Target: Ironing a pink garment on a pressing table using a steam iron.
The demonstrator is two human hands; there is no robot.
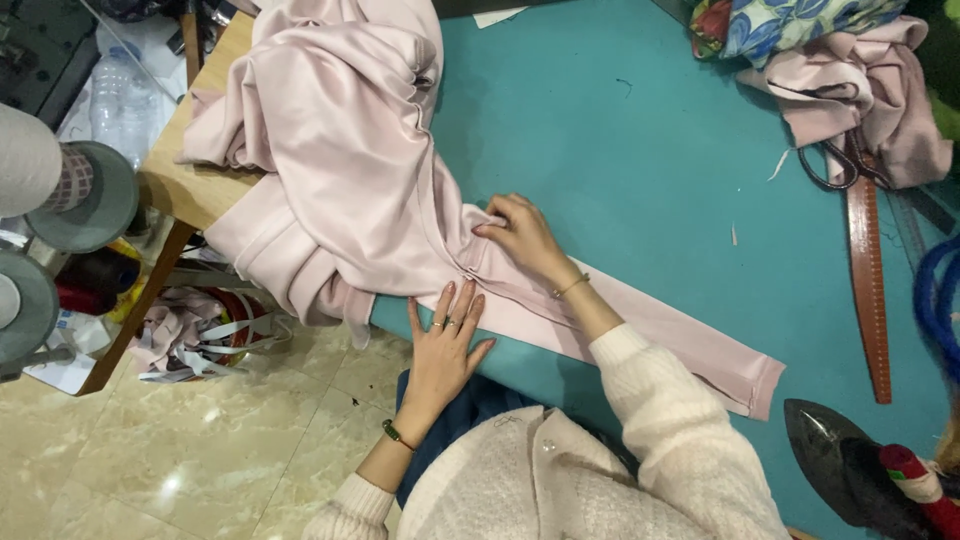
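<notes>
A pile of pink fabric [340, 170] spills off the wooden bench [190, 185] onto the teal table [640, 170], its long band running toward the near edge, probably so the bulk stays out of the way. The left hand [445, 345] lies flat on the band, fingers spread, pinning it. Just beside it, the right hand [520, 235] presses a fold, fingertips bunched together, gripping nothing. Far right lie scissors [840, 165], a ruler [870, 290] and an iron [850, 470].

Left hand [445, 335] lies flat, fingers spread; right hand [520, 235] is bent at the wrist, fingertips pressing down.
</notes>
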